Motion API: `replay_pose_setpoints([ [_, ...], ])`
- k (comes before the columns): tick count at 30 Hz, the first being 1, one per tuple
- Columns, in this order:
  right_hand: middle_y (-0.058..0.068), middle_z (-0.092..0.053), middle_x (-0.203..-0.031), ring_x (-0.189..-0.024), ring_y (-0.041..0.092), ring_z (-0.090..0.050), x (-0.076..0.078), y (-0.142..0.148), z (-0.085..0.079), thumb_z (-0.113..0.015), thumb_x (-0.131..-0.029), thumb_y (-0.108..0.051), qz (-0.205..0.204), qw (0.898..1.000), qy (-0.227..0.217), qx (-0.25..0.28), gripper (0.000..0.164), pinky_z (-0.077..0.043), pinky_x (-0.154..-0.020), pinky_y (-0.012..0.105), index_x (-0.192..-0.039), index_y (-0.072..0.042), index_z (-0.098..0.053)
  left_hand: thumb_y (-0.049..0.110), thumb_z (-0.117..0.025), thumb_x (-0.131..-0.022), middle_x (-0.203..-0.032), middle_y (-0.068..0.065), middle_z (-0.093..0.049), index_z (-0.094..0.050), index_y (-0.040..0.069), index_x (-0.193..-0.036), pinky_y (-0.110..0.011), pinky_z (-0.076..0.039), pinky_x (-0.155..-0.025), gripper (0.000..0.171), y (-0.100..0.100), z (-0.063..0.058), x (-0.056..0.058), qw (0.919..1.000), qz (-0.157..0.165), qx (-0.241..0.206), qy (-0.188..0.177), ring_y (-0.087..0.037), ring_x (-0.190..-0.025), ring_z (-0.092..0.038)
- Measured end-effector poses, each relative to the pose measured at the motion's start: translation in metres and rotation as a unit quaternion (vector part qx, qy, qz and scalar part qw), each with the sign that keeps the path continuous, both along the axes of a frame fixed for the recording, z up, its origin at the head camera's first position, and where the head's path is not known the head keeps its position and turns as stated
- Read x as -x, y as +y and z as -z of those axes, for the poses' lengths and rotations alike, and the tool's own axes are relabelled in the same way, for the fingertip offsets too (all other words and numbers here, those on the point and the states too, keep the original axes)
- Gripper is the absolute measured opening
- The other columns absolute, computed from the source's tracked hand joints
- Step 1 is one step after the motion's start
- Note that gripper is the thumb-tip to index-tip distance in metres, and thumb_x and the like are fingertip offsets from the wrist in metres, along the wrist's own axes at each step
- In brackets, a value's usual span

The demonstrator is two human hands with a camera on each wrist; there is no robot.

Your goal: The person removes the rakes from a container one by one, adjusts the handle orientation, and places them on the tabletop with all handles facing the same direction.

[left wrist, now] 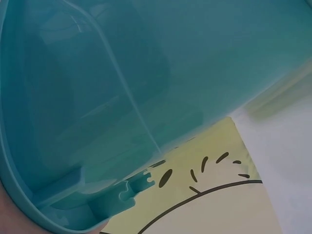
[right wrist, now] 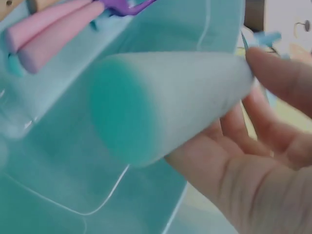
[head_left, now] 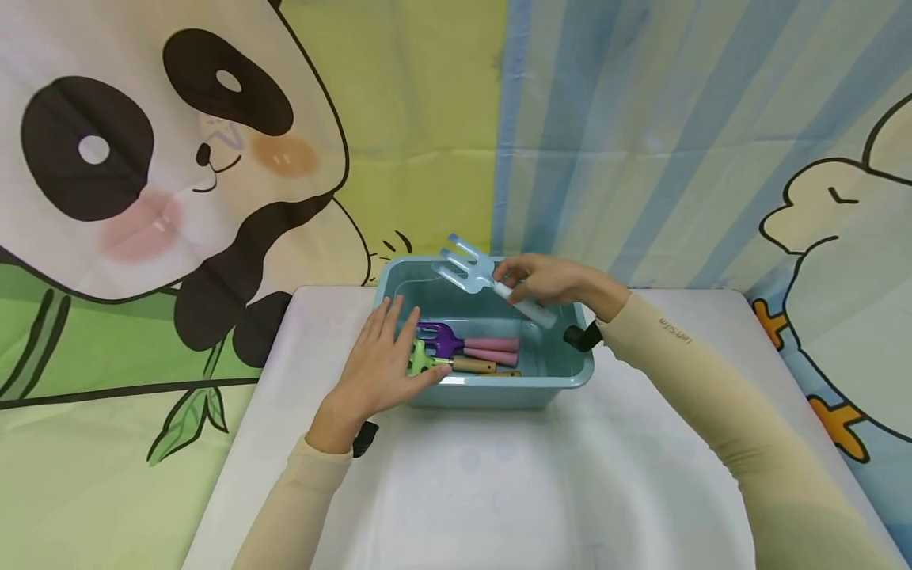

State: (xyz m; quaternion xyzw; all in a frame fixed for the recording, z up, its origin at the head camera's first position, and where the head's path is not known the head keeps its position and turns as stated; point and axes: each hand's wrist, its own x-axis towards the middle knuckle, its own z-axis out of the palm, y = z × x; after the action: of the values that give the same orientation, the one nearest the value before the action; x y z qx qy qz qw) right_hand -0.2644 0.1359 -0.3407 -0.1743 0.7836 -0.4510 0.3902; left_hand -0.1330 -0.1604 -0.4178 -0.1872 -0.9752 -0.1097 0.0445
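My right hand (head_left: 552, 281) holds a light blue hand fork (head_left: 473, 273) by its white handle (right wrist: 195, 87), above the far side of a blue plastic tub (head_left: 492, 396). The fork's prongs point up and to the left. My left hand (head_left: 378, 372) lies at the tub's front left, its fingers straight and spread, with nothing gripped. Inside the tub, near that hand, are a purple fork (head_left: 443, 340) with a pink handle, a second pink handle (head_left: 492, 359), and a green tool (head_left: 419, 360). A wooden handle (head_left: 473, 365) lies beside them; the front rim partly hides another.
The tub stands on a table with a white cover (head_left: 484, 491), close to its back edge. Behind hangs a printed cloth (head_left: 427, 119) with a panda and stripes. Black straps (head_left: 583, 337) sit at the wrists.
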Motion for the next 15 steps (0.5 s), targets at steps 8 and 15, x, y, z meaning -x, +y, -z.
replay_pose_setpoints([
  [8,0.020,-0.048,-0.121,-0.099,0.033,-0.059,-0.017,0.023,-0.015,-0.053,-0.100,0.004,0.131,0.980,-0.041,0.142,0.041,-0.055,-0.081,0.054,-0.138,-0.001,-0.039,0.086,-0.036,-0.085,-0.164,-0.021,-0.008,-0.026,0.003,-0.158,-0.047,0.000,-0.121,0.111,0.000,-0.001,0.000,0.9999,0.000,0.004,-0.011,-0.036,-0.151,0.000],
  [15,0.020,-0.049,-0.115,-0.098,0.030,-0.060,-0.026,0.058,-0.021,-0.050,-0.100,0.006,0.196,0.956,-0.038,0.215,0.040,-0.051,-0.088,0.061,-0.136,0.000,-0.035,0.086,-0.036,-0.085,-0.164,-0.021,-0.009,-0.025,0.004,-0.158,-0.047,-0.001,-0.121,0.111,0.000,-0.002,0.000,1.0000,-0.002,0.003,-0.009,-0.036,-0.151,0.000],
])
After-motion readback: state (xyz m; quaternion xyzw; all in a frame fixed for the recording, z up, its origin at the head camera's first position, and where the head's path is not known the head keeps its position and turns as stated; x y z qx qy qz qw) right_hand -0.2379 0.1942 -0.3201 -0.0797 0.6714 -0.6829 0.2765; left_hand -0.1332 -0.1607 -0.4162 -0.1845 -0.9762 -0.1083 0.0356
